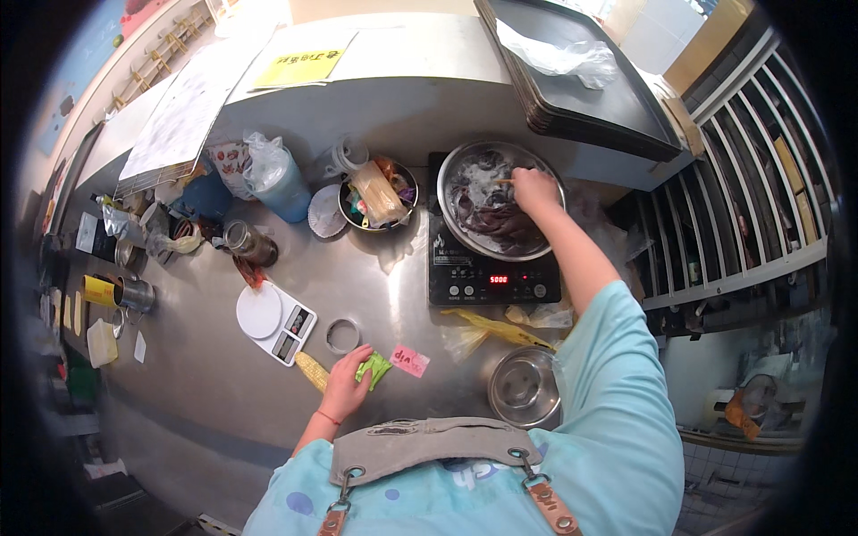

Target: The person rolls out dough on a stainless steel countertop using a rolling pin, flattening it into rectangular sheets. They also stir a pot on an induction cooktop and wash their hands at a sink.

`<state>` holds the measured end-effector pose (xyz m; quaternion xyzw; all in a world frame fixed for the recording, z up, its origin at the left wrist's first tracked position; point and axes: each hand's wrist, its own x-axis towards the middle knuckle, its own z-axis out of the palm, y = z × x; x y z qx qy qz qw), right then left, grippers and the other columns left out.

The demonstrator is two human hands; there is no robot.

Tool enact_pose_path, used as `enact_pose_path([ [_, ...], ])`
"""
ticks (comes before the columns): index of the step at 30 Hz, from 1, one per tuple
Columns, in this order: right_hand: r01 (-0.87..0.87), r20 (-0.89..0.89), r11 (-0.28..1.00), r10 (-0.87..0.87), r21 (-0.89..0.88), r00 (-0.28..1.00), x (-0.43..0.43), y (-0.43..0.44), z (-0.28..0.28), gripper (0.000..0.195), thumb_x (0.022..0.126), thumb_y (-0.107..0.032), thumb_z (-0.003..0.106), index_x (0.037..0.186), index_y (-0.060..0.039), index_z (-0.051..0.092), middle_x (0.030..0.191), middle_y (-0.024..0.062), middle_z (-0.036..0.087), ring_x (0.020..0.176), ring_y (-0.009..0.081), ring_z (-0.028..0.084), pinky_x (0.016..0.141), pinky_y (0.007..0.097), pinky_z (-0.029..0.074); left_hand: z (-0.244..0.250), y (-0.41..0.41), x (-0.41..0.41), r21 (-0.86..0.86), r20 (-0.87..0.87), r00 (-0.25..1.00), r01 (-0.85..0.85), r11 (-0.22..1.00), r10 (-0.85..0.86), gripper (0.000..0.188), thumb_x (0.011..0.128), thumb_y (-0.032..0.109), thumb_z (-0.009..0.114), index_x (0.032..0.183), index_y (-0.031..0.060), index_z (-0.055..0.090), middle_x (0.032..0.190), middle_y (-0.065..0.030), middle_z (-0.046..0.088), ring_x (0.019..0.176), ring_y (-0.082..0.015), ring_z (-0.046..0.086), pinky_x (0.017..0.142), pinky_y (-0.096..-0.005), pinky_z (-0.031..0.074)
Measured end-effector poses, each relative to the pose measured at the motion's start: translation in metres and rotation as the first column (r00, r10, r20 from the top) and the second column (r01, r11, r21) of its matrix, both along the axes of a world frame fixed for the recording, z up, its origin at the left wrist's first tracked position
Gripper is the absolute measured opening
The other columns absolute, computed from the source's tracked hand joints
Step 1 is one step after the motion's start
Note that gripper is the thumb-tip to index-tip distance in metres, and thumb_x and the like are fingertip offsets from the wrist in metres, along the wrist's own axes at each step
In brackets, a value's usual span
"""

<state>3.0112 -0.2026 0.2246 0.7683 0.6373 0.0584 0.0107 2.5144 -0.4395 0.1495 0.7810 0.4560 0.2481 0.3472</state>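
A steel bowl [451, 216] sits on a black induction cooker [440, 281] with a lit red display. It holds a dark brown, glossy mass with white, foamy-looking patches. Over the bowl, my right hand [534, 189] grips a thin wooden stick whose end points left above the contents. My left hand [347, 383] rests on the steel worktop, fingers against a green packet [375, 370]; whether it grips the packet is not plain. An ear of corn [310, 370] lies just left of that hand, by a white kitchen scale [290, 328]. A pink card [409, 361] lies right of the packet.
An empty-looking steel bowl [522, 385] and a yellow plastic bag [493, 326] lie below the cooker. Near the scale are a tape roll [343, 335] and a glass jar [251, 242]. A blue container [285, 187] and a filled bowl [412, 214] stand behind. Stacked trays [570, 67] overhang the back right.
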Motion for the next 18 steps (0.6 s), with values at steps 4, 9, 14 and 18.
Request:
enact_pose_path([
  [4,-0.02,-0.089,0.998,0.025,0.06,0.996,-0.026,-0.021,0.062,0.012,0.089,-0.014,0.066,0.093,-0.0078,0.074,0.093,0.0188,0.076,0.089,0.0369,0.075,0.077,0.0481,0.06,-0.004,-0.009,-0.003,-0.098,0.037,0.999,-0.004,0.995,0.008,0.043,0.089,0.005,0.068,0.132,0.0064,0.061,0.136,-0.0147,0.064,0.112,-0.0312,0.068,0.099,-0.0422,0.052],
  [9,-0.053,0.013,0.999,0.053,-0.004,0.998,-0.013,-0.017,0.007,0.011,0.083,-0.007,0.065,0.087,-0.0039,0.075,0.092,0.02,0.075,0.089,0.0373,0.075,0.077,0.0487,0.06,-0.003,-0.003,0.009,-0.112,0.037,0.998,0.047,0.993,-0.043,0.044,0.089,0.005,0.068,0.132,0.0068,0.061,0.135,-0.015,0.065,0.11,-0.0306,0.068,0.098,-0.0419,0.052],
  [14,-0.056,0.005,0.998,0.056,0.016,0.998,-0.007,-0.004,0.01,0.012,0.088,-0.016,0.066,0.089,-0.0091,0.076,0.091,0.0177,0.075,0.09,0.0368,0.074,0.078,0.0496,0.059,0.011,0.002,0.016,-0.056,0.032,0.997,0.076,0.996,-0.074,0.044,0.089,0.005,0.068,0.132,0.0069,0.062,0.133,-0.0162,0.065,0.108,-0.0313,0.069,0.096,-0.0421,0.053],
  [18,-0.068,-0.208,0.997,0.076,0.043,0.975,-0.024,-0.042,0.083,0.016,0.092,-0.027,0.068,0.094,-0.0155,0.078,0.093,0.0139,0.076,0.091,0.035,0.074,0.081,0.048,0.059,-0.008,-0.005,0.005,-0.133,0.046,0.999,0.029,0.991,-0.023,0.043,0.09,0.005,0.067,0.132,0.0067,0.061,0.133,-0.0146,0.066,0.109,-0.0311,0.069,0.096,-0.0423,0.053],
])
